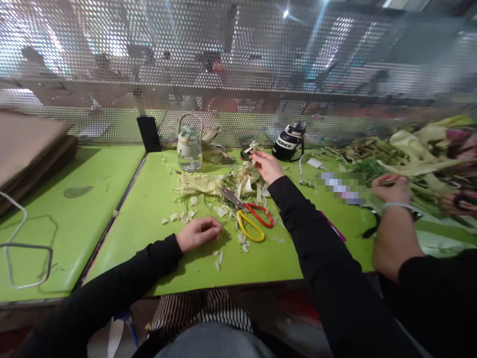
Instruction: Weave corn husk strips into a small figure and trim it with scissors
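My right hand (267,167) is raised over the far side of a scrap pile, its fingertips closed on a pale piece of husk (254,148). My left hand (199,233) rests on the green tabletop (179,266), fingers loosely curled in, with nothing visible in them. Between the two hands lie scissors (241,205) with one red and one yellow handle, blades parted, on top of the scraps. Pale, dried-looking husk strips (199,185) spread out behind the scissors. Small cut bits (219,261) are scattered near my left hand.
A clear bottle (190,151) and a black bottle (288,141) stand at the back, with a dark phone-like slab (149,134) leaning nearby. Brown cardboard (30,144) is stacked left. Beside me, another person's hand (393,189) works at a heap of husks (417,144). A perforated metal screen (167,64) closes the back.
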Demonstrator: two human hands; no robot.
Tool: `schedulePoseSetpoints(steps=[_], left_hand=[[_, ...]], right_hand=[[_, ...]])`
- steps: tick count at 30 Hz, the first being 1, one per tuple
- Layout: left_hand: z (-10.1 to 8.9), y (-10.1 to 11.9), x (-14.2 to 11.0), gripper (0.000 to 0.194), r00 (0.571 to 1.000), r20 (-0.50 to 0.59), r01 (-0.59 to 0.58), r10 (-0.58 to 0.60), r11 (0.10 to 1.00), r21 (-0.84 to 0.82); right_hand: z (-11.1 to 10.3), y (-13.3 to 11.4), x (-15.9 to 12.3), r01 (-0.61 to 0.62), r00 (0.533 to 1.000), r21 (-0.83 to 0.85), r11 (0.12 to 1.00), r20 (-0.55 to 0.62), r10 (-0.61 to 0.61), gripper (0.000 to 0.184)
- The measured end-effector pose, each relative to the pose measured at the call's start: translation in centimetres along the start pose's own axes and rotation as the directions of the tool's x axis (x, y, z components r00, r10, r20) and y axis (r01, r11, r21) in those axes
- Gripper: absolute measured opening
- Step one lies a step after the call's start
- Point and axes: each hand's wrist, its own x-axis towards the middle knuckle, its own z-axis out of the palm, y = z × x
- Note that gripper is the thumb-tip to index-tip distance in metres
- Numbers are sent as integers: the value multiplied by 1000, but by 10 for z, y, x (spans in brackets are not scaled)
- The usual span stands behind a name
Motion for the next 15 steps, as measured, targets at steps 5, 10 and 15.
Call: schedulePoseSetpoints(steps=[5,10,15], left_hand=[[0,-3,-3,43,998,58,-1,-6,992,127],[-2,-5,-3,39,997,73,-12,-3,980,197],[-2,-4,-4,37,997,77,0,-19,972,235]], right_hand=[[-10,3,24,-36,993,-175,984,-113,16,40],[-27,21,36,-108,965,-370,923,-260,9,40],[-36,35,36,-146,954,-566,811,-299,-37,37]])
